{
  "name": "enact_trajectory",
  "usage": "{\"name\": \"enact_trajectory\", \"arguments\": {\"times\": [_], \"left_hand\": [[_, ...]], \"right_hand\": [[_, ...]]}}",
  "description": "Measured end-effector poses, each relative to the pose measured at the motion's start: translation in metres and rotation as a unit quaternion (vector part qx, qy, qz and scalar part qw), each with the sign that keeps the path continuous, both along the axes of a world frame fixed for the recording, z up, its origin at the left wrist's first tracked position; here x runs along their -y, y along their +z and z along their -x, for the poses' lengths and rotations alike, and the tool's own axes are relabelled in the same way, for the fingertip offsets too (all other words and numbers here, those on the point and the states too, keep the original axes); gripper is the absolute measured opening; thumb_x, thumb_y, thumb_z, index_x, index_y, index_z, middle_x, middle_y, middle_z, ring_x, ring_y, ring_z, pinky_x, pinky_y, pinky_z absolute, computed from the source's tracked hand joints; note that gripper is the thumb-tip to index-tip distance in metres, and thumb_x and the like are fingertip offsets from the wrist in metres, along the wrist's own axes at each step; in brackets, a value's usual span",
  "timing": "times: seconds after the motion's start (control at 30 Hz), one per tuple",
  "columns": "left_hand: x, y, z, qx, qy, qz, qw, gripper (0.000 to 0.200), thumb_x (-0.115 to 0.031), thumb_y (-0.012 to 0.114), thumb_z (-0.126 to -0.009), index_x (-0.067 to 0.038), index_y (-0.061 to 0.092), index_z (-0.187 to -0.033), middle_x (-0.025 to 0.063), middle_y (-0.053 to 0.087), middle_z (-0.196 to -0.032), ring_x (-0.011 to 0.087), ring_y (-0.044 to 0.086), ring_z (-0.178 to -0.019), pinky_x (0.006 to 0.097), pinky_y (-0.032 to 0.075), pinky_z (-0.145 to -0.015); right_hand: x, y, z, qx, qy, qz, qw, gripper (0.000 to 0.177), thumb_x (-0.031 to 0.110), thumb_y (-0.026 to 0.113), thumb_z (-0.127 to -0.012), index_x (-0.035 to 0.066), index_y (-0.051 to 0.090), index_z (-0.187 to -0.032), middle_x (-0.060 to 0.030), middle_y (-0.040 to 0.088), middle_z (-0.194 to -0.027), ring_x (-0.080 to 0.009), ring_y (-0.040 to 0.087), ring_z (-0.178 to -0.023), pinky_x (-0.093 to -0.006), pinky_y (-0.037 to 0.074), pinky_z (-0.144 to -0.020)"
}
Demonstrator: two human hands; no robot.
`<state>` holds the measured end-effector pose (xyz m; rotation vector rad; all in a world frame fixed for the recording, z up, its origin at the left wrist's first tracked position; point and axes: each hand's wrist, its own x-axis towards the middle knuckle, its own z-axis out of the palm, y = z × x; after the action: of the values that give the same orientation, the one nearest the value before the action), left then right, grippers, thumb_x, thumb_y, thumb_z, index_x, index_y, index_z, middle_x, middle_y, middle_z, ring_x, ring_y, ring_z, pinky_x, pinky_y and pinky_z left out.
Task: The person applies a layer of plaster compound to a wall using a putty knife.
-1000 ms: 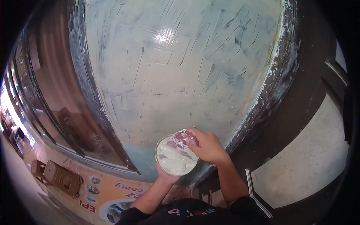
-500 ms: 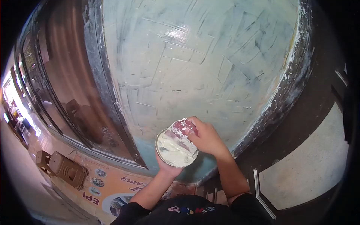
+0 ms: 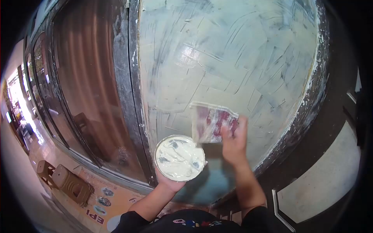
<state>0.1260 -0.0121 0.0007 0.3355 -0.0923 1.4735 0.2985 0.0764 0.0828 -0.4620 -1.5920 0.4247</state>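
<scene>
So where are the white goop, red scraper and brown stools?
White goop (image 3: 180, 159): head view, middle of surface.
Red scraper (image 3: 211, 124): head view, smeared flat face.
Brown stools (image 3: 61, 175): head view, right one's top.

Place: bldg. front or covered porch, approx.; home vs. shop unclear
Wall, above hands: patchy wall (image 3: 217, 73) w/ pale smears, i.e. surface mid-work
Window, up & left of L hand (image 3: 170, 183): dark-framed glass, brown curtain (image 3: 87, 70)
Seating, left of L hand: brown plastic stools (image 3: 74, 184)
Signage, below stools: orange printed banner (image 3: 110, 202), "EPI" lettering
Far left: glossy floor (image 3: 38, 134), bright daylight
</scene>
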Motion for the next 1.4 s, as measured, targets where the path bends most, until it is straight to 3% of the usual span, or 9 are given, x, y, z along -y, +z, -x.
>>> {"name": "enact_trajectory", "arguments": {"times": [0.17, 0.27, 0.33, 0.47, 0.7, 0.83, 1.03, 1.23, 1.4], "left_hand": [[-0.004, 0.000, 0.021, 0.019, -0.034, -0.036, 0.999, 0.066, -0.059, 0.037, -0.094, -0.019, 0.046, -0.146, 0.0120, 0.045, -0.151, 0.0419, 0.042, -0.138, 0.0722, 0.028, -0.112], [-0.005, -0.007, 0.032, 0.008, -0.044, -0.023, 0.999, 0.066, -0.060, 0.037, -0.094, -0.020, 0.046, -0.146, 0.0116, 0.044, -0.152, 0.0412, 0.042, -0.138, 0.0712, 0.027, -0.113], [-0.006, -0.015, 0.040, 0.006, -0.054, 0.005, 0.998, 0.066, -0.060, 0.038, -0.094, -0.020, 0.046, -0.146, 0.0116, 0.044, -0.152, 0.0414, 0.042, -0.139, 0.0704, 0.027, -0.113], [-0.003, -0.029, 0.059, -0.001, -0.064, 0.019, 0.998, 0.067, -0.061, 0.037, -0.094, -0.021, 0.045, -0.147, 0.0116, 0.042, -0.154, 0.0415, 0.041, -0.139, 0.0703, 0.027, -0.113], [0.002, -0.041, 0.092, -0.015, -0.063, 0.041, 0.997, 0.067, -0.061, 0.036, -0.094, -0.020, 0.045, -0.147, 0.0119, 0.044, -0.152, 0.0412, 0.041, -0.139, 0.0697, 0.029, -0.113], [0.000, -0.044, 0.101, -0.020, -0.076, 0.062, 0.995, 0.067, -0.061, 0.037, -0.094, -0.020, 0.047, -0.146, 0.0112, 0.044, -0.152, 0.0409, 0.042, -0.138, 0.0695, 0.028, -0.113], [-0.001, -0.056, 0.111, -0.053, -0.075, 0.037, 0.995, 0.070, -0.065, 0.037, -0.094, -0.023, 0.043, -0.149, 0.0114, 0.039, -0.156, 0.0427, 0.037, -0.141, 0.0753, 0.022, -0.112], [0.002, -0.054, 0.112, -0.073, -0.081, 0.053, 0.993, 0.070, -0.065, 0.036, -0.093, -0.022, 0.044, -0.149, 0.0120, 0.039, -0.156, 0.0430, 0.037, -0.141, 0.0757, 0.021, -0.112], [0.003, -0.057, 0.115, -0.038, -0.097, 0.053, 0.993, 0.070, -0.065, 0.037, -0.092, -0.022, 0.044, -0.148, 0.0113, 0.041, -0.155, 0.0437, 0.039, -0.139, 0.0765, 0.022, -0.111]], "right_hand": [[-0.001, 0.149, 0.023, -0.023, 0.006, -0.109, 0.994, 0.025, 0.016, 0.059, -0.100, 0.000, 0.053, -0.119, -0.0076, 0.067, -0.102, -0.0096, 0.059, -0.091, -0.0288, 0.050, -0.080], [-0.008, 0.240, 0.050, 0.068, -0.161, -0.200, 0.964, 0.021, 0.019, 0.059, -0.097, 0.011, 0.062, -0.117, -0.0063, 0.071, -0.098, -0.0203, 0.066, -0.086, -0.0366, 0.050, -0.080], [-0.010, 0.280, 0.072, 0.095, -0.224, -0.282, 0.928, 0.037, 0.030, 0.054, -0.096, 0.004, 0.057, -0.122, -0.0296, 0.066, -0.110, -0.0461, 0.062, -0.105, -0.0496, 0.049, -0.091], [-0.052, 0.344, 0.066, 0.148, -0.409, -0.280, 0.856, 0.034, 0.025, 0.059, -0.094, 0.001, 0.058, -0.119, -0.0269, 0.068, -0.107, -0.0433, 0.064, -0.102, -0.0451, 0.051, -0.089], [-0.021, 0.341, 0.063, 0.176, -0.232, -0.294, 0.910, 0.033, 0.023, 0.063, -0.094, 0.003, 0.058, -0.120, -0.0195, 0.070, -0.096, -0.0338, 0.068, -0.092, -0.0420, 0.052, -0.082], [-0.046, 0.345, 0.045, 0.204, -0.487, -0.309, 0.791, 0.034, 0.023, 0.062, -0.095, 0.004, 0.058, -0.123, -0.0222, 0.069, -0.096, -0.0360, 0.067, -0.094, -0.0412, 0.052, -0.085], [-0.026, 0.351, 0.033, 0.098, -0.283, -0.206, 0.932, 0.039, 0.028, 0.060, -0.095, 0.003, 0.057, -0.125, -0.0219, 0.066, -0.115, -0.0359, 0.067, -0.101, -0.0419, 0.051, -0.087], [-0.029, 0.335, 0.046, 0.308, -0.543, -0.171, 0.762, 0.035, 0.028, 0.057, -0.098, 0.004, 0.056, -0.124, -0.0215, 0.067, -0.114, -0.0351, 0.066, -0.103, -0.0431, 0.050, -0.090], [-0.038, 0.372, 0.010, 0.079, -0.437, -0.306, 0.842, 0.037, 0.032, 0.057, -0.098, 0.006, 0.056, -0.124, -0.0255, 0.067, -0.114, -0.0413, 0.064, -0.108, -0.0457, 0.050, -0.090]]}}
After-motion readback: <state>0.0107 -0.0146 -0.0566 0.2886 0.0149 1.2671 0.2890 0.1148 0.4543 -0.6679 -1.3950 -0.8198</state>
